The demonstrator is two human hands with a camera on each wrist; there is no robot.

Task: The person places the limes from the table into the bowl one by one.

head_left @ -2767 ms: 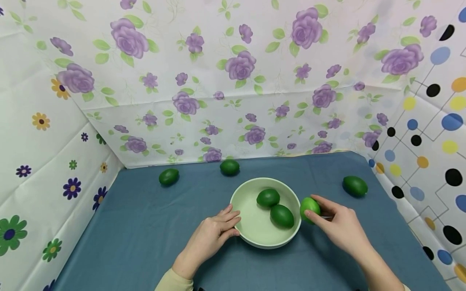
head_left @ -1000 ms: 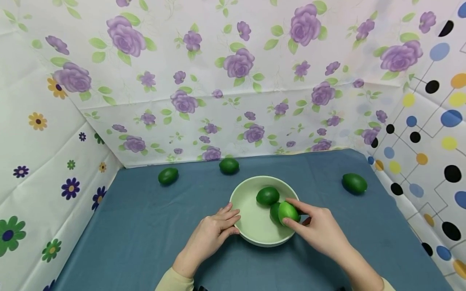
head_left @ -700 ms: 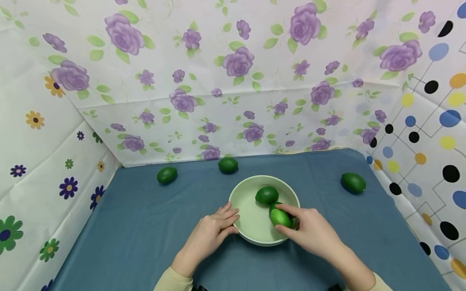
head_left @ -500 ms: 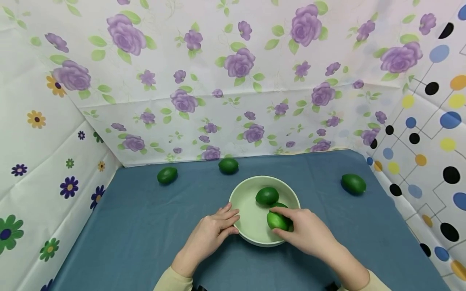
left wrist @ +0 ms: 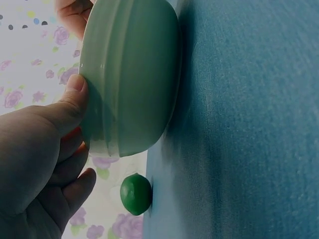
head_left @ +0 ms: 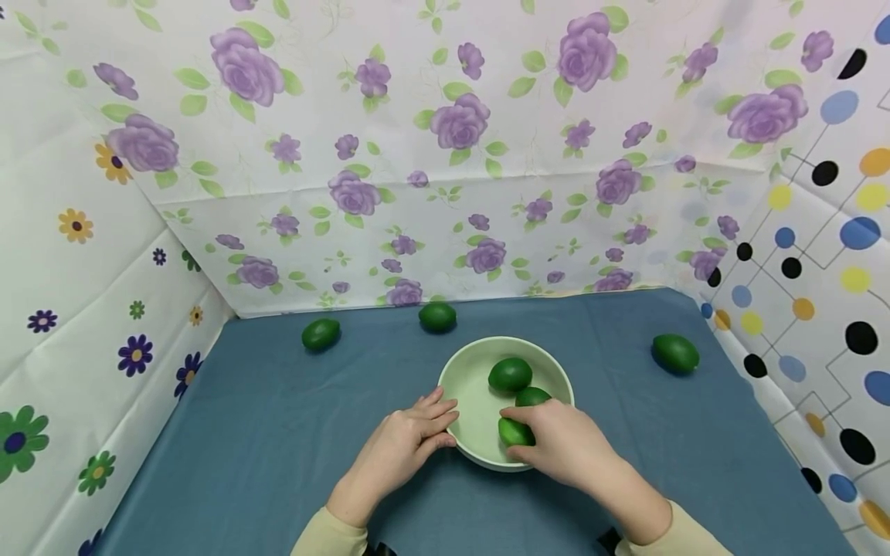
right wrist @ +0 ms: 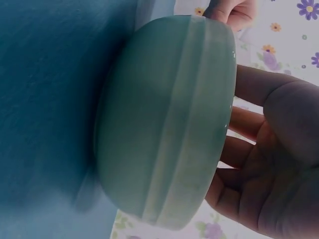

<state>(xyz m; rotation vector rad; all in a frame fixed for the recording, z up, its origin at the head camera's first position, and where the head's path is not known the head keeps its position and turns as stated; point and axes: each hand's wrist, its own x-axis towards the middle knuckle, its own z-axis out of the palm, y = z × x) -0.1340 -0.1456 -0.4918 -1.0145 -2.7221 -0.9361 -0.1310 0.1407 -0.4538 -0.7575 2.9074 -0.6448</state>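
Note:
A pale green bowl (head_left: 476,409) sits on the blue cloth. My left hand (head_left: 402,446) holds its left rim, thumb outside and fingers reaching over the edge. Inside the bowl, the thumb and fingers of my right hand (head_left: 570,444) pinch a bright green lime (head_left: 513,432) low on the near side. Two darker green limes, one behind (head_left: 511,374) and one partly covered by the right hand (head_left: 532,396), lie in the bowl too. In the right wrist view, the bowl wall (right wrist: 159,114) hides the fingertips and the held lime.
Three dark green limes rest on the cloth outside the bowl: one at the back left (head_left: 321,335), one behind the bowl (head_left: 437,317), one at the right (head_left: 675,354). A floral sheet (head_left: 417,208) hangs behind, with patterned sheets on both sides.
My right hand has carried the bright lime from outside the bowl's right rim into the bowl, leftward and toward the near side. The left hand stays at the rim.

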